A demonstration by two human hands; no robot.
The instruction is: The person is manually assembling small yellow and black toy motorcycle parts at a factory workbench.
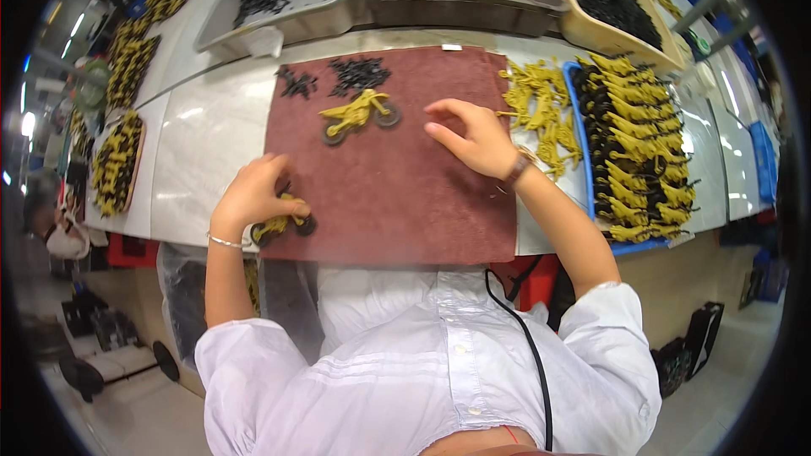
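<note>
A reddish-brown cloth (405, 203) fills the middle of the frame. Right of centre, the right hand (477, 137) is empty, thumb and fingers parted. At centre left, the left hand (253, 190) grips a yellow toy motorbike (275, 225), which sits beneath its palm and thumb. Another motorbike (358, 115) lies upper centre, between the hands, touching neither.

The person wore a whitish shirt (380, 380) with pale buttons (461, 350) and loose, elbow-length sleeves (612, 321). The left hand (258, 190) had a thin silvery bracelet (225, 241) at its wrist, the right hand (475, 139) a brown band (517, 169). A black cable (534, 350) crossed the shirt; a red cord (510, 434) showed nearby.
</note>
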